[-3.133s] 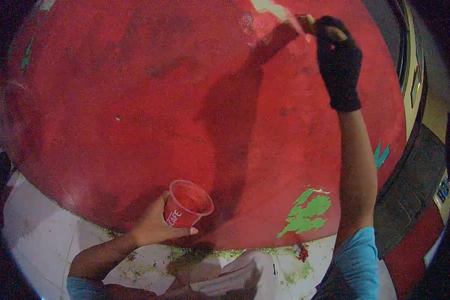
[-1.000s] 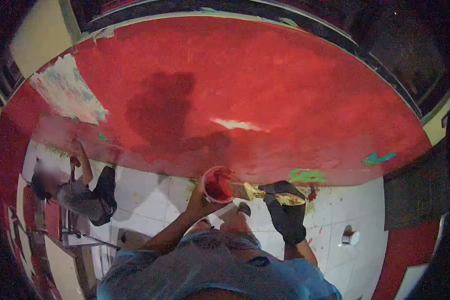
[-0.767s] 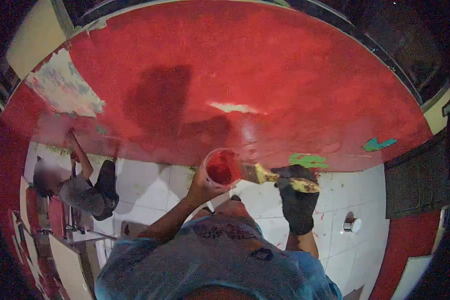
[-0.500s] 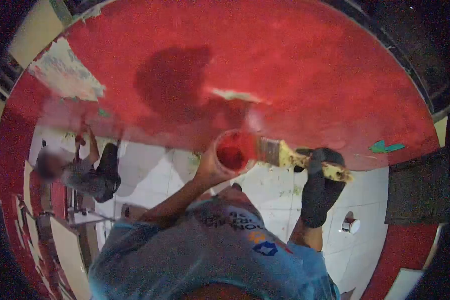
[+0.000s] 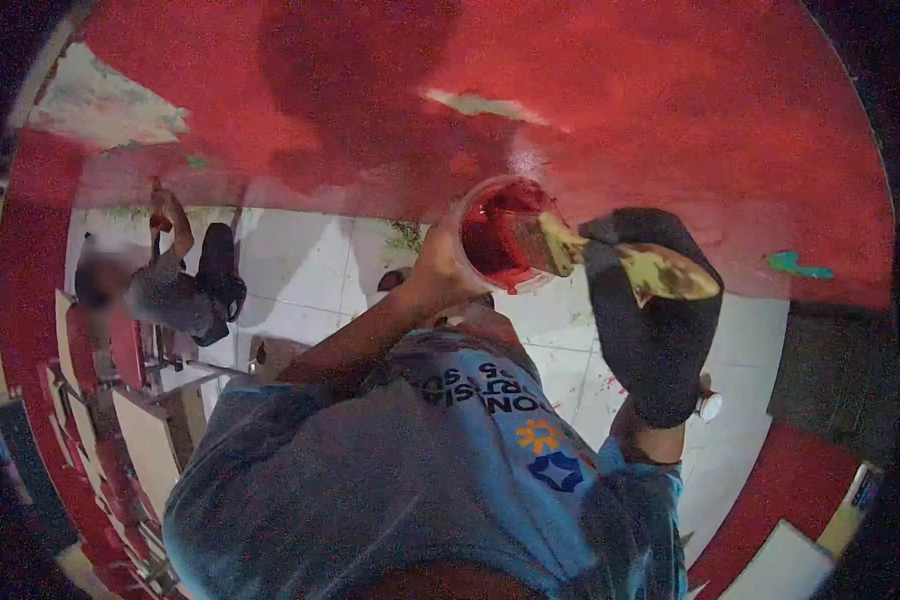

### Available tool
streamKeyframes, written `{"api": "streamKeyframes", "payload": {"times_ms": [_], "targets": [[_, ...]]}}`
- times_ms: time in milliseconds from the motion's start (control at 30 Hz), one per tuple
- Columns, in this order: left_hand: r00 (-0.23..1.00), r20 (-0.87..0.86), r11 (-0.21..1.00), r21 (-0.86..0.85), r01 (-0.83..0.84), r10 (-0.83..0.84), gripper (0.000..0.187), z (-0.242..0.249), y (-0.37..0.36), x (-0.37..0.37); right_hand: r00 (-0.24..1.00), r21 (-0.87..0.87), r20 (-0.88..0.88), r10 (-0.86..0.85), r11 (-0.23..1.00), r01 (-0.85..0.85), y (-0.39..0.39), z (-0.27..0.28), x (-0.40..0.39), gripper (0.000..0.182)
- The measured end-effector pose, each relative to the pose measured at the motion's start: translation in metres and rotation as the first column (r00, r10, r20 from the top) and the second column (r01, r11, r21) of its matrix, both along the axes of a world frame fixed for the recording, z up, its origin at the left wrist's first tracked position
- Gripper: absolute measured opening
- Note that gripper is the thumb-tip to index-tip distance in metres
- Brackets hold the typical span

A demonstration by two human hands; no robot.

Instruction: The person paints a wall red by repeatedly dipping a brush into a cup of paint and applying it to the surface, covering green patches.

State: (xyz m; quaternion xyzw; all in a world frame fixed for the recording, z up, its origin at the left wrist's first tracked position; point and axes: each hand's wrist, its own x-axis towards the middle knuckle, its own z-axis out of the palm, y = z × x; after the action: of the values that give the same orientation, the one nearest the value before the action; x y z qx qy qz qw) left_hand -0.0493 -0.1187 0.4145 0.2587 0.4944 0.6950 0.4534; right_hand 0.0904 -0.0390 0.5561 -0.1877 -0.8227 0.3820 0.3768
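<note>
left hand [image 5: 438, 264] wraps the cup [image 5: 481, 252], gloved right hand [image 5: 655, 315] clenches the paintbrush [image 5: 558, 242], and shirt lettering [image 5: 500, 400] partly reads "on".

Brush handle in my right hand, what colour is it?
Yellow with darker reddish-brown smears; the brush handle shows best in the head view.

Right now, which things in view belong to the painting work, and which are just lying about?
In use:
- cup of red paint, in the left hand
- brush, in the gloved right hand
- red wall

Apparently just about:
- chairs at left
- small container on the floor, partly hidden; purpose unclear
</note>
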Motion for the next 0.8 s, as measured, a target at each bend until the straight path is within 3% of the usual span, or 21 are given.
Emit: {"api": "streamKeyframes", "payload": {"times_ms": [33,67,100,200,300,400,533,633,700,800], "targets": [[1.000,0.001,1.000,-0.005,0.022,-0.022,0.089,-0.003,0.001,-0.005,0.996,0.060,0.085,-0.019,0.998,0.014,-0.001,-0.003,-0.005,0.011],[0.989,-0.148,0.990,0.140,0.013,0.008,0.090,-0.007,0.002,-0.012,0.984,0.118,0.174,-0.045,0.993,0.025,-0.004,-0.005,-0.013,0.012],[0.957,-0.283,0.959,0.283,0.022,0.062,0.091,-0.009,0.001,-0.019,0.968,0.059,0.241,-0.070,0.997,0.058,-0.010,0.002,-0.024,0.007],[0.939,-0.341,0.983,0.149,0.103,-0.047,0.094,-0.005,-0.014,-0.037,0.959,-0.047,0.256,-0.119,0.990,0.136,-0.022,-0.004,-0.040,0.014],[0.916,-0.391,0.990,0.069,0.127,-0.091,0.099,-0.005,-0.023,-0.048,0.967,0.052,0.187,-0.174,0.985,0.167,-0.030,-0.013,-0.047,0.014],[0.943,-0.320,0.975,0.166,0.151,-0.091,0.090,-0.009,-0.026,-0.053,0.950,0.018,0.223,-0.217,0.976,0.218,-0.041,-0.008,-0.057,0.013],[0.950,-0.302,0.979,0.159,0.130,-0.078,0.087,-0.018,-0.035,-0.070,0.944,-0.026,0.247,-0.218,0.972,0.232,-0.047,-0.009,-0.075,0.012],[0.908,-0.412,0.988,0.088,0.127,-0.079,0.086,-0.016,-0.038,-0.073,0.932,0.030,0.273,-0.239,0.970,0.240,-0.050,-0.009,-0.079,0.010],[0.989,-0.117,0.967,0.224,0.118,-0.093,0.085,-0.012,-0.035,-0.067,0.943,-0.032,0.254,-0.215,0.973,0.230,-0.049,-0.013,-0.079,0.009],[0.976,-0.200,0.978,0.170,0.118,-0.083,0.090,-0.010,-0.034,-0.064,0.954,-0.030,0.202,-0.221,0.972,0.231,-0.047,-0.017,-0.077,0.009]]}}
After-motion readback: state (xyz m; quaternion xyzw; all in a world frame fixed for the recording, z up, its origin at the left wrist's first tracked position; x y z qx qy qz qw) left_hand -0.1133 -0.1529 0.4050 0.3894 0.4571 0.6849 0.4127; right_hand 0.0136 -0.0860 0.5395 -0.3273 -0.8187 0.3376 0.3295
